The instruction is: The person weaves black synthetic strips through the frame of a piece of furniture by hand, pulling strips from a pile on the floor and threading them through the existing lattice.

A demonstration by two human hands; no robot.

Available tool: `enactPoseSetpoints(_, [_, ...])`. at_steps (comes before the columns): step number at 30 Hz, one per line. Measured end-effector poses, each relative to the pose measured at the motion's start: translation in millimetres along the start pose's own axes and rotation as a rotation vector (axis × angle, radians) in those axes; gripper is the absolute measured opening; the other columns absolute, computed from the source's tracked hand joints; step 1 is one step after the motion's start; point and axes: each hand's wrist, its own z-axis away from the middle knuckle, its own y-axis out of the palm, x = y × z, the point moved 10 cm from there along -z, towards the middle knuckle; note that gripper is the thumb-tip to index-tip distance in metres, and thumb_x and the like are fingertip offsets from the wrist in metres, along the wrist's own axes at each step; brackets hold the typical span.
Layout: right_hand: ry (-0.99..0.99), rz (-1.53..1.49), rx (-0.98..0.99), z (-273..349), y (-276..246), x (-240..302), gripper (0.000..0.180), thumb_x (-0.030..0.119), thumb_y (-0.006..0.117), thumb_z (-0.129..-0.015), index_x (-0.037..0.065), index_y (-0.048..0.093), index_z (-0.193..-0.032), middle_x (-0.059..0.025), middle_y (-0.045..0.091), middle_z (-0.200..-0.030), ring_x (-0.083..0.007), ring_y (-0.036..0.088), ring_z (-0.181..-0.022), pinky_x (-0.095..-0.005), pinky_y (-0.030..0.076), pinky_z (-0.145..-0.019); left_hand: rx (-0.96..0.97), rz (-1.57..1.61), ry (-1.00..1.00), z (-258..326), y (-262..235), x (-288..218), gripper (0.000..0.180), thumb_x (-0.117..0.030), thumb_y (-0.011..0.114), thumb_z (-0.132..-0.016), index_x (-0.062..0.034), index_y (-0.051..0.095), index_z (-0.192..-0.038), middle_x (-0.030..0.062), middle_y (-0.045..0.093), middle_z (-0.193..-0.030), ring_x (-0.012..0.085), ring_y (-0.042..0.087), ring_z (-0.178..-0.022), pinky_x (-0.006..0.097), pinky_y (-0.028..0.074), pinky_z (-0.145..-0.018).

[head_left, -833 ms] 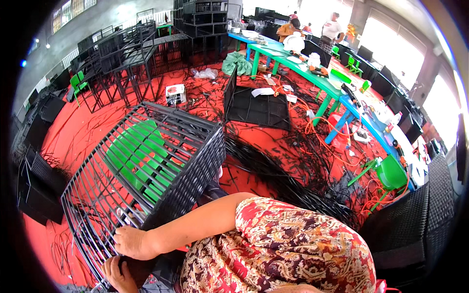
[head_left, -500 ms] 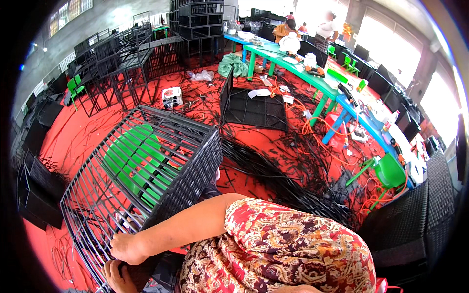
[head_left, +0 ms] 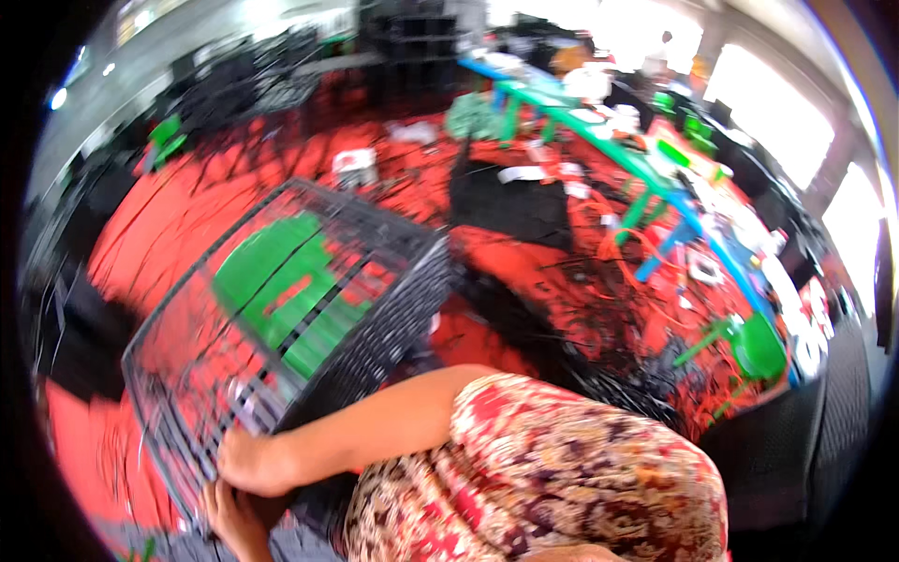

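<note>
A black furniture frame [head_left: 370, 201] with thin slats and a side woven in black strip leans in front of me, at the left. Across its near corner reaches my right hand [head_left: 251, 461], closed, fingers bent down at the slats; what it pinches is hidden. Just below, my left hand [head_left: 228, 517] has its fingers curled against the frame's edge. Through the slats shows a green plastic chair [head_left: 281, 272]. Motion blurs the slats and both hands.
Long black strips [head_left: 552, 337] lie in a bundle on the red floor covering [head_left: 140, 253]. A black panel [head_left: 510, 206] lies beyond. Green and blue tables [head_left: 609, 155] run along the right, a green chair [head_left: 757, 347] beside them. Black woven pieces [head_left: 768, 450] stand at the near right.
The whole view has swung, so the frame and room sit farther right in the picture and are blurred. Both hands remain at the same corner of the frame.
</note>
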Motion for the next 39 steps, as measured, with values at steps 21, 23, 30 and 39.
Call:
enactPoseSetpoints(21, [-0.034,-0.36,0.124,4.2,-60.6,-11.1,0.019,0.015,0.065,-0.071,0.005,0.056,-0.084,-0.0125,0.055,-0.087,-0.0303,0.051,-0.09,-0.0386,0.041,-0.08,0.095,-0.045,-0.003,-1.7,-30.2,49.6,0.029,-0.015,0.063,-0.073,-0.007,0.06,-0.102,0.0075,0.056,-0.109,0.0246,0.048,-0.108,0.037,0.034,-0.093])
enactPoseSetpoints(23, [-0.005,-0.312,0.172,-0.3,-54.8,-10.5,0.019,0.016,0.065,-0.071,0.004,0.056,-0.084,-0.0128,0.055,-0.087,-0.0306,0.051,-0.09,-0.0388,0.041,-0.081,0.197,-0.012,0.023,-7.6,-14.3,50.8,0.029,-0.014,0.064,-0.072,-0.0075,0.06,-0.101,0.0072,0.056,-0.107,0.0242,0.048,-0.108,0.038,0.034,-0.093])
enactPoseSetpoints(30, [0.062,-0.279,0.252,-4.6,-45.1,-14.0,0.023,0.02,0.065,-0.071,0.003,0.057,-0.085,-0.0138,0.058,-0.088,-0.0317,0.054,-0.089,-0.0402,0.043,-0.079,0.313,0.115,-0.055,-14.7,-2.8,57.2,0.024,-0.012,0.065,-0.07,-0.0068,0.058,-0.093,0.0063,0.055,-0.1,0.0257,0.051,-0.101,0.039,0.035,-0.09])
enactPoseSetpoints(39, [0.121,-0.279,0.302,-4.8,-39.3,-14.6,0.022,0.018,0.063,-0.069,0.002,0.057,-0.083,-0.0151,0.059,-0.087,-0.0304,0.055,-0.088,-0.039,0.044,-0.078,0.278,-0.014,-0.032,-13.0,-6.6,44.3,0.019,-0.013,0.063,-0.072,-0.0089,0.056,-0.088,0.004,0.053,-0.094,0.0221,0.051,-0.096,0.036,0.034,-0.084])
